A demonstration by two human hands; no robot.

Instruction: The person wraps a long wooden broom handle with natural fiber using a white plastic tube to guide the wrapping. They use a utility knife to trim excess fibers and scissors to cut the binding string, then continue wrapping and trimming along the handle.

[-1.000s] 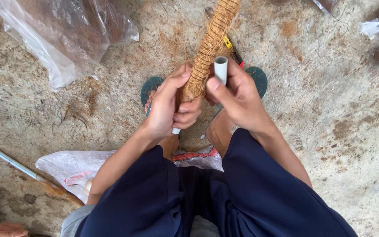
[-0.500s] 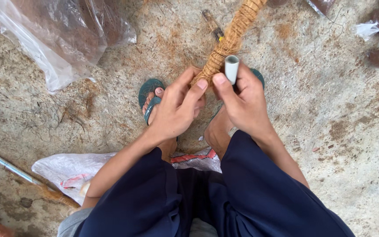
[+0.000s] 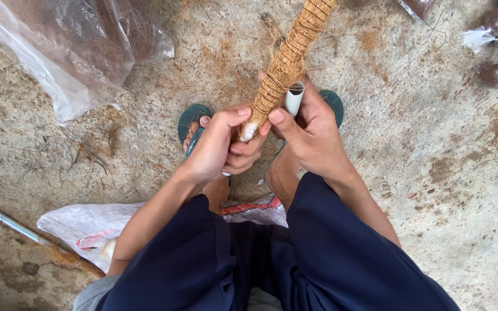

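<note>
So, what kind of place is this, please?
Probably an outdoor or yard work spot: a rough concrete floor strewn with fibre, a clear plastic bag of brown fibre, and a fibre-wrapped pole held in both hands.

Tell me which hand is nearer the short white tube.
Right. The right hand has the short white tube resting against its fingers beside the fibre-wrapped pole. The left hand is on the pole's other side, gripping its lower end.

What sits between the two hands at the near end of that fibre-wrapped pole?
In the head view, the pole's white-tipped end sits between the left hand and right hand; a small white tube rests against the right hand.
</note>
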